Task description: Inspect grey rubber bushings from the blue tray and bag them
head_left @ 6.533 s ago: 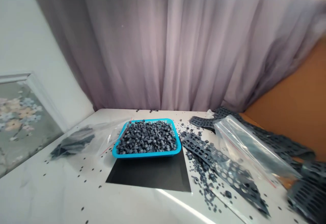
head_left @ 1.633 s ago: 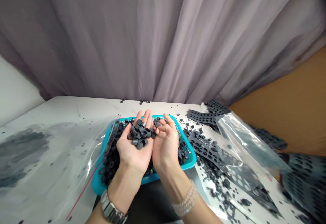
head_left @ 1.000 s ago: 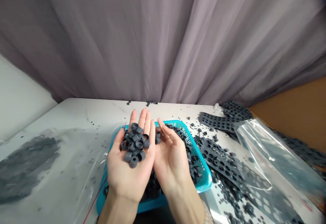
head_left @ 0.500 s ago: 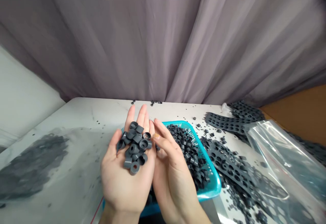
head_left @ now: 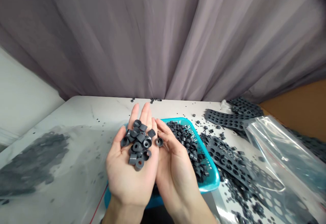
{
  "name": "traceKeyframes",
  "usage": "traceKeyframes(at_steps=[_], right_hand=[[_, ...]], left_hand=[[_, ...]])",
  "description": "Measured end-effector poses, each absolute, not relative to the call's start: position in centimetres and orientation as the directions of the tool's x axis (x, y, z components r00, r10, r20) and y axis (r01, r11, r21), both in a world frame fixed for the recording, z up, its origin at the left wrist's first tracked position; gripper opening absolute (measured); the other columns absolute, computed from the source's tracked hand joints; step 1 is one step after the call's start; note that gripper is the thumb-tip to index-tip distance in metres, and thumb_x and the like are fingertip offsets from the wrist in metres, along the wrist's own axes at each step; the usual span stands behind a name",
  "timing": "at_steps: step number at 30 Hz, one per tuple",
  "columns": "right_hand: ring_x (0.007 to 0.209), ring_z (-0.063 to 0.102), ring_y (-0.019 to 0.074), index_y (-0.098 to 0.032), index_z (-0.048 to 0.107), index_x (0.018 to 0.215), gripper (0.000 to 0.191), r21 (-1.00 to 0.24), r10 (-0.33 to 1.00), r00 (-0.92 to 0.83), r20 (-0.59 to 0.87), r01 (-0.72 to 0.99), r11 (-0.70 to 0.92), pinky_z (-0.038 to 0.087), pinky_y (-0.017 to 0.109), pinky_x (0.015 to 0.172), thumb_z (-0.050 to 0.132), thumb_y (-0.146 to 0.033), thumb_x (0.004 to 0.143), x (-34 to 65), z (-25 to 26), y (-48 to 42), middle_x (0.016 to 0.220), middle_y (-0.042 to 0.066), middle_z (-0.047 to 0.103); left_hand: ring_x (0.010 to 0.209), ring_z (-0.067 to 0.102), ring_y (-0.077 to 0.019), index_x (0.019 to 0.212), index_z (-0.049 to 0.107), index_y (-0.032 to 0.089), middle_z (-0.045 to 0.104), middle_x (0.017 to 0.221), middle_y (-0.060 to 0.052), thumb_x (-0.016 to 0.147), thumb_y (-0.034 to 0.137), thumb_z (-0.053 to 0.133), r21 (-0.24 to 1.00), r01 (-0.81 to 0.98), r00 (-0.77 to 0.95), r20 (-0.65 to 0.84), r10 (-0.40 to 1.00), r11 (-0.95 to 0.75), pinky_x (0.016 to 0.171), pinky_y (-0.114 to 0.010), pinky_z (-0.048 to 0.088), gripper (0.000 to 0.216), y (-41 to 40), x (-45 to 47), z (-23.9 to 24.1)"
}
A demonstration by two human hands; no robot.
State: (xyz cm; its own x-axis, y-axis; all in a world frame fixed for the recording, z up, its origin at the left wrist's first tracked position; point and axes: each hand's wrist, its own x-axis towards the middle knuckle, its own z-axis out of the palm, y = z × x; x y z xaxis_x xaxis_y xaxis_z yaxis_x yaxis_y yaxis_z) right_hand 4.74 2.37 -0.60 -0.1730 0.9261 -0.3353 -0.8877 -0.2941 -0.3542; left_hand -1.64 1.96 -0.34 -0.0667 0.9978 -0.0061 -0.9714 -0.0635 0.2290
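My left hand (head_left: 128, 181) lies palm up over the table, fingers stretched forward, cupping a heap of small dark grey rubber rings (head_left: 137, 144). My right hand (head_left: 177, 171) lies palm up against it on the right, fingers loosely extended and apart. One single ring (head_left: 159, 141) sits at the seam between the two hands, by my right thumb. Under both hands stands a turquoise tray (head_left: 213, 180) that holds many more of the same rings (head_left: 187, 142).
A clear zip bag (head_left: 35, 162) with dark parts lies flat on the left. Perforated grey rubber sheets (head_left: 229, 157) and loose rings are strewn on the right, under another clear bag (head_left: 282, 152). A grey curtain (head_left: 163, 37) hangs behind; brown cardboard (head_left: 300, 105) at far right.
Both hands came into view and lifted a heap of rings from the tray. In the last half second my right fingers drew back from the heap and one ring now sits between the hands.
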Motion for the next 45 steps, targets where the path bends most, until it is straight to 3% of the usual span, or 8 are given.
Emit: traceKeyframes(at_steps=[16, 21, 24, 26, 30, 34, 41, 45], right_hand=[[0.095, 0.064, 0.0166, -0.013, 0.066, 0.079, 0.018, -0.157, 0.852, -0.224, -0.474, -0.930, -0.332, 0.052, 0.028, 0.089, 0.048, -0.017, 0.081, 5.6, -0.3, 3.4, 0.093, 0.008, 0.068], [0.074, 0.063, 0.0107, -0.013, 0.064, 0.080, 0.009, -0.341, 0.901, -0.091, -0.425, -0.906, -0.252, 0.052, 0.021, 0.068, 0.056, -0.018, 0.080, 6.1, -1.8, 4.4, 0.081, 0.003, 0.065], [0.042, 0.036, 0.0028, -0.016, 0.062, 0.077, 0.011, -0.497, 0.938, -0.139, -0.318, -0.818, -0.290, 0.030, 0.015, 0.039, 0.060, -0.026, 0.080, 6.7, -2.5, 4.7, 0.053, -0.008, 0.043], [0.039, 0.019, 0.0023, -0.017, 0.063, 0.081, 0.015, -0.688, 0.964, -0.190, -0.183, -0.676, -0.264, 0.016, 0.017, 0.037, 0.062, -0.032, 0.081, 7.1, -2.1, 4.6, 0.048, -0.011, 0.029], [0.046, 0.024, 0.0040, -0.018, 0.068, 0.083, 0.015, -0.965, 0.974, -0.220, 0.046, -0.263, -0.013, 0.020, 0.019, 0.044, 0.071, -0.029, 0.074, 8.0, -0.7, 4.1, 0.050, -0.010, 0.030], [0.046, 0.024, 0.0047, -0.017, 0.065, 0.077, 0.017, -0.989, 0.976, -0.216, 0.018, -0.145, -0.013, 0.019, 0.021, 0.044, 0.067, -0.034, 0.077, 8.6, -0.5, 4.3, 0.050, -0.009, 0.032], [0.041, 0.013, 0.0033, -0.018, 0.052, 0.070, 0.024, -0.904, 0.932, -0.340, -0.124, -0.348, -0.248, 0.009, 0.021, 0.040, 0.061, -0.038, 0.081, 8.8, -1.5, 5.0, 0.047, -0.011, 0.026], [0.042, 0.018, 0.0031, -0.021, 0.051, 0.078, 0.024, -0.893, 0.943, -0.313, -0.113, -0.384, -0.235, 0.011, 0.019, 0.039, 0.060, -0.042, 0.082, 8.2, -1.3, 4.5, 0.054, -0.010, 0.030]], left_hand=[[0.132, 0.040, -0.0141, 0.141, 0.037, 0.021, 0.048, 0.141, -0.003, 0.094, 0.028, 0.027, 0.241, -0.967, -0.102, -0.054, 0.993, -0.086, 0.112, -0.030, 0.027, 0.048, 2.0, -2.1, -0.4], [0.130, 0.043, -0.0155, 0.140, 0.038, 0.017, 0.050, 0.139, -0.007, 0.094, 0.026, 0.028, 0.247, -0.965, -0.114, -0.100, 0.988, -0.086, 0.112, -0.032, 0.028, 0.048, 2.1, -1.9, -0.7], [0.129, 0.045, -0.0153, 0.141, 0.036, 0.018, 0.047, 0.142, -0.007, 0.093, 0.025, 0.028, 0.223, -0.974, -0.077, -0.124, 0.989, -0.048, 0.111, -0.031, 0.030, 0.049, 2.1, -1.8, -0.8], [0.128, 0.045, -0.0158, 0.141, 0.037, 0.020, 0.045, 0.143, -0.006, 0.093, 0.026, 0.029, 0.218, -0.976, -0.050, -0.153, 0.987, -0.016, 0.109, -0.031, 0.033, 0.048, 2.2, -1.8, -0.8], [0.128, 0.046, -0.0177, 0.141, 0.037, 0.023, 0.046, 0.142, -0.005, 0.094, 0.029, 0.029, 0.231, -0.973, -0.020, -0.175, 0.984, 0.021, 0.104, -0.030, 0.040, 0.048, 2.1, -2.0, -0.6], [0.130, 0.042, -0.0167, 0.142, 0.034, 0.025, 0.044, 0.144, -0.004, 0.094, 0.028, 0.029, 0.217, -0.975, 0.005, -0.163, 0.987, 0.041, 0.102, -0.027, 0.040, 0.049, 1.9, -2.2, -0.2], [0.129, 0.044, -0.0169, 0.139, 0.040, 0.019, 0.052, 0.138, -0.006, 0.094, 0.024, 0.031, 0.215, -0.976, -0.001, -0.187, 0.982, 0.040, 0.107, -0.028, 0.036, 0.047, 1.6, -2.2, 0.2], [0.127, 0.047, -0.0175, 0.137, 0.043, 0.017, 0.053, 0.137, -0.008, 0.094, 0.024, 0.029, 0.240, -0.971, -0.042, -0.251, 0.967, 0.020, 0.105, -0.030, 0.038, 0.046, 1.7, -2.2, 0.3]])
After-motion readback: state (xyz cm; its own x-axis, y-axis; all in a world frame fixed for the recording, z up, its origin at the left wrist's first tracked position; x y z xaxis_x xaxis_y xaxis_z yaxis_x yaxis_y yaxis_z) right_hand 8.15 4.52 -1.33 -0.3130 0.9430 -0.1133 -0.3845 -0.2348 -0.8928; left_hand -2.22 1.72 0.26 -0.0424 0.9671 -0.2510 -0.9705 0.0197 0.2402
